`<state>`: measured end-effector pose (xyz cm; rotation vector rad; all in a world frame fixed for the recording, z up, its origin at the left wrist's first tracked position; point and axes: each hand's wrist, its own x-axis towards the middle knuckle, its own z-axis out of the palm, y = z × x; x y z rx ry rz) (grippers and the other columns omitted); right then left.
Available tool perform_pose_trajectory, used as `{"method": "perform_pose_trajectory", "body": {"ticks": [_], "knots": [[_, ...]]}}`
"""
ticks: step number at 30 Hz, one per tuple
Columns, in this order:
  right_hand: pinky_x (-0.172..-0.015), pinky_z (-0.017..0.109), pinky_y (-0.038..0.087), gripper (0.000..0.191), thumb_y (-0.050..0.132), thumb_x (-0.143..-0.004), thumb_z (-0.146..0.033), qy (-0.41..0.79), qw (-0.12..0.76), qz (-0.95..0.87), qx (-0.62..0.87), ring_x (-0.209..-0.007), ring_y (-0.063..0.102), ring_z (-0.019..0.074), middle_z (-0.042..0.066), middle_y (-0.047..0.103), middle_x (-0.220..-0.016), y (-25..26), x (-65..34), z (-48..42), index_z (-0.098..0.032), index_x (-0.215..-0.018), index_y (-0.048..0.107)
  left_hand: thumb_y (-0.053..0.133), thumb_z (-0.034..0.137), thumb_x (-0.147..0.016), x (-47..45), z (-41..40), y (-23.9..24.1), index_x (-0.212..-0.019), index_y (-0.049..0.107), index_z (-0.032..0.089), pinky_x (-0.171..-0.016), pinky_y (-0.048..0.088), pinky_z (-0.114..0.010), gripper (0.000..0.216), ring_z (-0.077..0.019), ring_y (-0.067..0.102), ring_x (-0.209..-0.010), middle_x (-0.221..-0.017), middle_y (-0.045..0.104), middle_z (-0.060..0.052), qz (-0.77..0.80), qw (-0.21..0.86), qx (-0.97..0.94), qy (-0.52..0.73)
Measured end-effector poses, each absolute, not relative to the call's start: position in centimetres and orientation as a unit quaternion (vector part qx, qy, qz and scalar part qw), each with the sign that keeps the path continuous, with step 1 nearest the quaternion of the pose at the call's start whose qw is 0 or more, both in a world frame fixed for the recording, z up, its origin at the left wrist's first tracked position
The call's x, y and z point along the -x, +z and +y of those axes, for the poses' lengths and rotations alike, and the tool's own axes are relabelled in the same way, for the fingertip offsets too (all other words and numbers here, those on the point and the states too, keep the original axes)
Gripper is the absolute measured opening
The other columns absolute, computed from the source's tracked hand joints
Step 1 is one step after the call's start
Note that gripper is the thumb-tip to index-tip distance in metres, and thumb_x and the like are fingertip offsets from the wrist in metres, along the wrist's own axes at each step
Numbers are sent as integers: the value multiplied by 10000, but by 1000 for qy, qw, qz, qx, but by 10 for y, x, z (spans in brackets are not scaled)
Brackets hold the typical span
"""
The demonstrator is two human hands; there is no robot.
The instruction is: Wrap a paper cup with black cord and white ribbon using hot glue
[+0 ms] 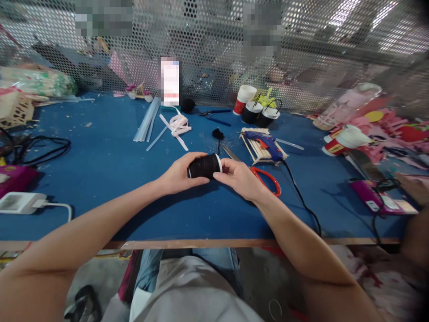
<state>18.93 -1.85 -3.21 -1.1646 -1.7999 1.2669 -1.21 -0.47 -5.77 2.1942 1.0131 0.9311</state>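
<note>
Bright white streaks are seen in the metal mesh [214, 44] above the right end of the blue table [110, 134]. Soft shadows are cast there by the arms [107, 219]. The table's right end is blurred.

I could read no words or numbers: the bright screen [170, 82] at the frame's upper centre was pixelated, the marks on the purple pack [363, 192] at right too small.

The cup [203, 167] is black, its rim [219, 163] white, the tabletop [110, 134] blue.
</note>
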Motion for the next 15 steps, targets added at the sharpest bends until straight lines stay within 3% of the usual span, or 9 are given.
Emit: {"method": "perform_pose_trajectory", "body": {"ticks": [15], "knots": [[-771, 336, 446, 183, 559, -732, -201, 500, 309, -686, 429, -803, 580, 163, 25, 630, -837, -28, -191, -20, -163, -907, 595, 688, 385, -719, 12, -4, -61, -1241, 444, 188, -950, 440, -417, 609, -251, 540, -1115, -1229, 547, -115, 369, 257, -822, 350]]}}
